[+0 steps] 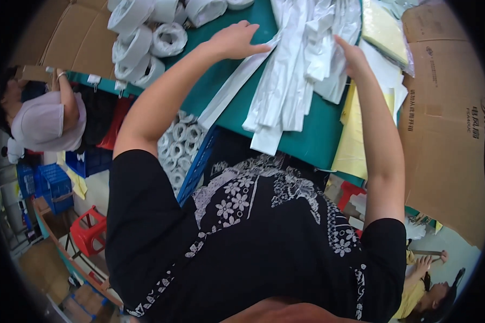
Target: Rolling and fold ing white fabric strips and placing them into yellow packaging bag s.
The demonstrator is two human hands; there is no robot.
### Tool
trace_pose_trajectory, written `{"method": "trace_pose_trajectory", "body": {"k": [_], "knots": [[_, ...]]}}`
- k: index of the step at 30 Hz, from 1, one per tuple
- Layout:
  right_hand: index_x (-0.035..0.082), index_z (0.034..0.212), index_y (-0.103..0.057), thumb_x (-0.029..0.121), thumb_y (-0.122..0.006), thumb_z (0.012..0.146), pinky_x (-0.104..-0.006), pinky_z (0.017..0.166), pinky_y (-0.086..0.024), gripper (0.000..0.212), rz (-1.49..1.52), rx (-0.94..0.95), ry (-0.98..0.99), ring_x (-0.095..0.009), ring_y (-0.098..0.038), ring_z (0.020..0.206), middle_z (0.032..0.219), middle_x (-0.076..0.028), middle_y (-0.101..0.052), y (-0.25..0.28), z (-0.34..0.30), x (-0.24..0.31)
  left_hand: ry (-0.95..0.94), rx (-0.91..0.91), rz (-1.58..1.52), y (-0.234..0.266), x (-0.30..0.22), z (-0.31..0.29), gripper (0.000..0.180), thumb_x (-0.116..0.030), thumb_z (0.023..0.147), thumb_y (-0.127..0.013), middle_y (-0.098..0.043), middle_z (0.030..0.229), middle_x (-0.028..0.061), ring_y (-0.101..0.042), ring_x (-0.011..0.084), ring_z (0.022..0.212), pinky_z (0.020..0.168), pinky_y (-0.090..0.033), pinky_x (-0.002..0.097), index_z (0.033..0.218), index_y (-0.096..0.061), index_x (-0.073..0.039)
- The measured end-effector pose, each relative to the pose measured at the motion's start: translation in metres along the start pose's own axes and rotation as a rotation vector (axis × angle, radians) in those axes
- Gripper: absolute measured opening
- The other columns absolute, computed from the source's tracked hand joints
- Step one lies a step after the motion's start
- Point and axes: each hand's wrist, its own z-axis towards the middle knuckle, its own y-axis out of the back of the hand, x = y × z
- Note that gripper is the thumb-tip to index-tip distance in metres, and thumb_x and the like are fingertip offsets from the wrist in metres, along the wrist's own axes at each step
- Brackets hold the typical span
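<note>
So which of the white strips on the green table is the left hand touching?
The lone long strip lying diagonally apart, left of the heap; the left hand rests on its upper end.

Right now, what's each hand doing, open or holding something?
Left hand: open, fingers flat on a long white strip on the green table.
Right hand: on the white fabric pile; grip cannot be told.

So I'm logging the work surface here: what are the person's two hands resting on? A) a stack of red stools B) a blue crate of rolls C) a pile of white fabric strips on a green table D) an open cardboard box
C: the left hand and right hand both lie on the white fabric strips spread over the green table.
</note>
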Motion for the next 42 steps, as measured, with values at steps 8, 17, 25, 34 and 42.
{"method": "trace_pose_trajectory", "body": {"k": [8,17,25,34,42], "knots": [[-0.005,0.126,-0.038,0.029,-0.069,0.079,-0.0326,0.086,-0.046,0.066,0.063,-0.044,0.256,-0.022,-0.056,0.103,0.120,-0.013,-0.052,-0.049,-0.004,-0.035,0.042,-0.094,0.018,-0.032,-0.012,-0.078,0.066,-0.055,0.078,-0.054,-0.051,0.117,0.0158,-0.057,0.0331,0.096,0.082,-0.047,0.0398,0.121,-0.050,-0.005],[0.002,0.123,-0.050,0.031,-0.061,0.085,-0.0236,0.079,-0.041,0.050,-0.338,-0.229,0.572,-0.013,-0.053,0.092,0.106,-0.010,-0.058,-0.031,-0.131,-0.070,0.257,0.062,-0.498,-0.029,0.017,-0.078,0.051,-0.029,0.067,-0.068,-0.063,0.095,0.0169,-0.065,0.0259,0.080,0.070,-0.051,0.0335,0.102,-0.059,0.006],[0.001,0.105,-0.058,0.054,-0.029,0.093,-0.0262,0.069,-0.049,0.061,0.287,0.296,0.009,-0.015,-0.062,0.075,0.091,-0.008,-0.065,-0.084,-0.233,-0.104,0.084,0.161,-1.460,-0.019,-0.079,-0.118,0.031,-0.027,0.086,-0.060,-0.062,0.082,0.0016,-0.059,0.0078,0.062,0.048,-0.045,0.0209,0.106,-0.054,-0.004],[-0.004,0.100,-0.059,0.014,-0.053,0.089,-0.0230,0.066,-0.048,0.022,0.236,0.386,0.022,-0.009,-0.060,0.072,0.084,-0.005,-0.064,-0.080,-0.248,-0.118,0.339,0.168,-1.765,-0.061,-0.097,-0.145,0.031,-0.032,0.089,-0.056,-0.054,0.062,0.0020,-0.045,0.0056,0.045,0.039,-0.035,0.0190,0.087,-0.056,-0.001],[-0.002,0.116,-0.050,0.018,-0.053,0.090,-0.0239,0.074,-0.046,0.033,0.151,0.507,0.157,-0.007,-0.055,0.083,0.096,-0.003,-0.061,-0.081,-0.260,-0.133,0.358,0.090,-1.702,-0.059,-0.105,-0.135,0.025,-0.026,0.088,-0.058,-0.060,0.070,0.0016,-0.045,0.0031,0.044,0.036,-0.032,0.0171,0.090,-0.056,-0.001]]}}
